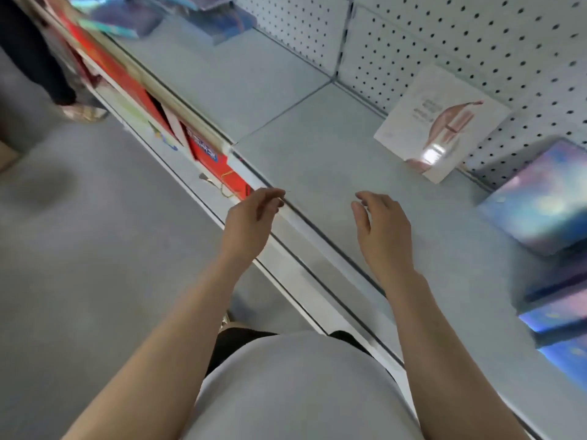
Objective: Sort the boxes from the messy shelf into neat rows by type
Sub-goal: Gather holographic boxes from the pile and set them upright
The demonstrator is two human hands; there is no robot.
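Here, both hands are hanging loose and holding nothing: the left hand [254,211] is hovering over the front edge of the shelf [317,160], the right hand [381,227] above its bare surface. A white box [441,122] is leaning on the pegboard wall [476,33], with iridescent blue boxes [540,201] lying just right of it.

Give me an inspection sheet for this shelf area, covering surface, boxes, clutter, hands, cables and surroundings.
Surface: pale grey shelf, pegboard back panel behind.
Job's things: white box leaning on the pegboard; iridescent blue boxes at right; blurred blue boxes far left.
Clutter: red boxes on the lower shelf.
Hands: left hand and right hand both empty, fingers relaxed.
Cables: nothing seen.
Surroundings: grey floor; another person's legs top left.
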